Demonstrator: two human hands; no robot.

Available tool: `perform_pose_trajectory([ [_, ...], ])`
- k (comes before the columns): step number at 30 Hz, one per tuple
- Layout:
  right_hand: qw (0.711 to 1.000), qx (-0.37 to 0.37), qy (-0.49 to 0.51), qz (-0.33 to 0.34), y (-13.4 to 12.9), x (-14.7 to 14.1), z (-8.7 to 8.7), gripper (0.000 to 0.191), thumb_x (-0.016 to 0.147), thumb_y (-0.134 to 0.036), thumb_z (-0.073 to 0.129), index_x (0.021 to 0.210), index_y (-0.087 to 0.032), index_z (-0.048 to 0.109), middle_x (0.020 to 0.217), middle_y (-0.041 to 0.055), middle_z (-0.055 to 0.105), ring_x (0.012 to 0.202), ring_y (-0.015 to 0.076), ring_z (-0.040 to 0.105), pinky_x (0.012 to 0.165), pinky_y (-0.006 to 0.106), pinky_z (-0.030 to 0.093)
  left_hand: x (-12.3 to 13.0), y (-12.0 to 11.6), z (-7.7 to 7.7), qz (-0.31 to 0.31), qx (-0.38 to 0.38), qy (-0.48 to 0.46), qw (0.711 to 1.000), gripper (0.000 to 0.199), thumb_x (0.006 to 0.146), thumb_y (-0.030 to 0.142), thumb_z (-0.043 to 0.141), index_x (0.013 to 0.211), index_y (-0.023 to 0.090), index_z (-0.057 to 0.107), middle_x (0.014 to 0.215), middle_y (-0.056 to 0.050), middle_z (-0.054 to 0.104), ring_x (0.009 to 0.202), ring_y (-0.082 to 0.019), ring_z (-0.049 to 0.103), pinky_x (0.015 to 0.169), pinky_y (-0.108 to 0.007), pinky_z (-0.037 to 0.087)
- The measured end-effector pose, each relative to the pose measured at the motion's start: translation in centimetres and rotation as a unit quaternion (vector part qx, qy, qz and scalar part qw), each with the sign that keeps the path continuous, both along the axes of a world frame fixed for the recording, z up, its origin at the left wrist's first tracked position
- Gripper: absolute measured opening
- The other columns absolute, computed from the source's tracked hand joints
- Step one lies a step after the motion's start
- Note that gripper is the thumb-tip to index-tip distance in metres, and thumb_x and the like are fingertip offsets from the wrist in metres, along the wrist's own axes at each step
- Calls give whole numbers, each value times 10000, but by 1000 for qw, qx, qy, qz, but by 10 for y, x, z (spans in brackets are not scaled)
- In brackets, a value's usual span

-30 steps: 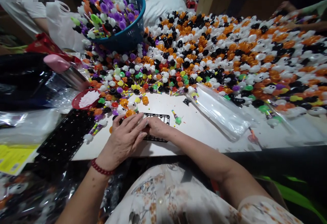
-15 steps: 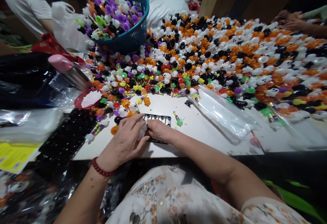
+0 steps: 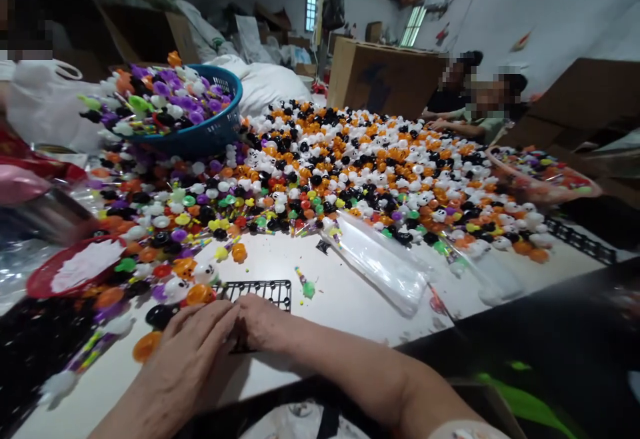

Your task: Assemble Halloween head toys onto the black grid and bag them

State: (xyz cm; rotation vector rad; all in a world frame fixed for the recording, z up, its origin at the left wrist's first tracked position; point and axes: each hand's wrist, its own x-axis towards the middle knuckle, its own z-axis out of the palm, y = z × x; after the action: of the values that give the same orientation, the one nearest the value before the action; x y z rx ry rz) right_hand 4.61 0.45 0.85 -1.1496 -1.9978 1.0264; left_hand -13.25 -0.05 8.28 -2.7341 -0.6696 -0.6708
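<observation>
Covering part of the black rack [image 3: 257,283], the left hand [image 3: 193,349] and the right hand [image 3: 260,324] meet near the tabletop's [image 3: 333,295] front edge, fingers bent. Whatever they hold, and how far they are closed, cannot be told, since the knuckles hide it. The rack's far side shows, and the left hand partly hides an orange toy [image 3: 145,347].

The head camera looks from above the near edge of the table [image 3: 295,259], forward and down — close over the left hand [image 3: 193,349] and right hand [image 3: 263,322] — and out beyond the far side to the wall [image 3: 565,22]; the near edge slants up rightward.
</observation>
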Motion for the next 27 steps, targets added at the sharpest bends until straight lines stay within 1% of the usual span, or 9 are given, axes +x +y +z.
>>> perform_pose_trajectory([
  [3,995,77,-63,32,-1,6,8,121,752,-71,666,806,-174,633,850,22,609,846,182,554,804,283,459,0,3,-1,-3,15,2,1000,318,893,203,486,1194,234,581,1100,-59,703,1015,-212,649,942,-362,412],
  [5,991,113,-72,-5,-3,24,20,126,847,-150,650,968,-185,649,947,40,635,912,177,575,840,280,467,3,2,4,7,26,-2,1000,291,910,207,493,1184,222,587,1094,-65,705,1007,-209,656,961,-370,404],
  [7,984,106,-80,-121,-3,57,35,201,887,-230,657,1081,-189,629,1024,51,639,945,169,589,860,274,473,7,-2,10,11,30,-9,999,258,925,215,507,1167,206,598,1111,-80,701,1014,-208,657,984,-380,394],
  [9,931,61,-162,-323,-1,101,46,161,926,-277,611,1067,-200,624,1016,39,627,878,157,596,810,263,485,11,-6,16,8,24,-11,1000,251,930,257,534,1164,200,608,1150,-97,691,1049,-223,649,1007,-399,386],
  [10,905,50,-185,-379,1,123,49,171,945,-277,573,1074,-173,612,1026,68,614,887,179,589,808,290,485,12,-8,18,5,18,-11,1000,269,931,289,544,1175,195,608,1169,-108,685,1066,-236,643,1016,-412,381],
  [13,845,29,-251,-472,7,178,50,194,934,-239,555,1086,-124,587,1094,135,569,995,239,553,869,343,450,14,-10,26,6,5,-13,1000,366,942,367,527,1244,166,578,1187,-132,678,1072,-267,637,1022,-454,364],
  [15,828,13,-282,-484,9,197,46,164,907,-242,590,1026,-130,605,1072,132,573,1002,243,551,874,330,434,17,-10,31,15,-4,-18,1000,402,953,389,500,1275,155,557,1187,-135,677,1063,-272,637,1014,-467,360],
  [22,850,0,-279,-447,2,186,54,164,939,-252,506,990,-136,610,1005,128,607,921,225,575,787,321,411,26,-16,49,50,-67,-3,997,262,956,318,503,1149,169,598,1114,-97,699,1068,-252,625,1026,-468,365],
  [27,928,-30,-45,-370,-10,135,59,150,826,-260,579,957,-189,597,850,28,655,746,171,587,714,304,442,22,-18,55,76,-130,8,989,248,975,260,454,1157,154,585,1154,-96,682,1114,-227,598,1044,-462,352],
])
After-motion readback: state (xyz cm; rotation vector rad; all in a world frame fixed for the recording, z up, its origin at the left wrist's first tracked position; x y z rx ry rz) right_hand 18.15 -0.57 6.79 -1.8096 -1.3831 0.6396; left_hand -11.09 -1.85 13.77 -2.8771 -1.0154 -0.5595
